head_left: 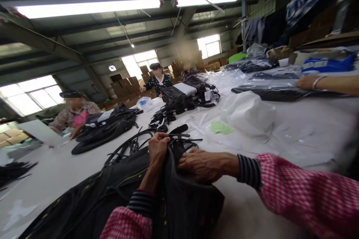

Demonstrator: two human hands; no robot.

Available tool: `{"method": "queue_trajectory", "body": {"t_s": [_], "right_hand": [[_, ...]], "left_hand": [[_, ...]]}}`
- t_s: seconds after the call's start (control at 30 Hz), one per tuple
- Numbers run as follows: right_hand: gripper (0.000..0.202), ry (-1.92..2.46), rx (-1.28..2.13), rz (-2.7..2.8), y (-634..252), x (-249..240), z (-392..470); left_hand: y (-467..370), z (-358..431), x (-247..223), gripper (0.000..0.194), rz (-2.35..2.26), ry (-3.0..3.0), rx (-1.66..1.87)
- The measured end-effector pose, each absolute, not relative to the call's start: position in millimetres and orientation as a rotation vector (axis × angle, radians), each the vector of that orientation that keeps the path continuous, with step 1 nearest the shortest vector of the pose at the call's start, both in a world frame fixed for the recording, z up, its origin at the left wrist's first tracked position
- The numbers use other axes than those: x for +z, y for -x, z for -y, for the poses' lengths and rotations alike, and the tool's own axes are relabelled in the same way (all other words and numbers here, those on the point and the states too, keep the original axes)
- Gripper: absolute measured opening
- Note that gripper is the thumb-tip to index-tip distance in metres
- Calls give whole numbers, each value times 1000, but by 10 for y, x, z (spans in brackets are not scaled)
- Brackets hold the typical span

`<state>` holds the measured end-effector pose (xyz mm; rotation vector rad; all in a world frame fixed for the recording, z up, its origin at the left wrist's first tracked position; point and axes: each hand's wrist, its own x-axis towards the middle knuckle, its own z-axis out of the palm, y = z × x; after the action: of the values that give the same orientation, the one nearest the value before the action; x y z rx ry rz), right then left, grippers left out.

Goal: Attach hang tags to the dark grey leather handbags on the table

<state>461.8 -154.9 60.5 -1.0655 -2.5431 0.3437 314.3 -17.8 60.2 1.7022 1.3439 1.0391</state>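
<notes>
A black bag (193, 201) with straps and brass-coloured fittings is directly before me on the table. My left hand (158, 149) is closed, its fingers pinching the bag's upper edge. Reaching in at the bag's opening is my right hand (200, 164); its fingertips are hidden behind the dark fabric, so I cannot make out what they hold. Loose black straps (131, 143) spread out just beyond both hands. More black bags (106, 130) lie in a pile farther left, and another stack of bags (182, 95) with white sheets on it sits ahead.
White table (303, 119) carries a crumpled white plastic bag (246, 114), green paper slips (221, 127) and plastic-wrapped dark goods (266, 89). A co-worker's arm (333, 84) rests on these at right. Other people (158, 80) work across the table.
</notes>
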Motion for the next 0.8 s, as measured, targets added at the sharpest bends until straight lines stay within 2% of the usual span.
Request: {"method": "queue_trajectory", "body": {"t_s": [0.17, 0.23, 0.33, 0.5, 0.57, 0.7, 0.8], "right_hand": [[18, 925, 1196, 2081, -4940, 780, 2092], [24, 949, 1387, 1750, -5027, 723, 2211], [30, 1014, 1254, 1612, -5004, 641, 2309], [32, 985, 797, 2155, -4899, 604, 2290], [40, 879, 845, 2167, -4939, 543, 2240], [53, 724, 981, 2042, -5036, 370, 2172], [55, 753, 1002, 2011, -5052, 312, 2184]], "left_hand": [[-3139, 189, 603, 19, -1315, -1725, 1024], [-3128, 177, 582, 22, -1284, -1714, 1019], [-3128, 173, 556, 30, -1247, -1683, 1019], [-3149, 217, 619, 39, -1164, -1649, 997], [-3132, 252, 729, 38, -1143, -1758, 935], [-3078, 454, 1129, 28, -1221, -2342, 841], [-3038, 741, 1483, 25, -914, -2559, 488]]}}
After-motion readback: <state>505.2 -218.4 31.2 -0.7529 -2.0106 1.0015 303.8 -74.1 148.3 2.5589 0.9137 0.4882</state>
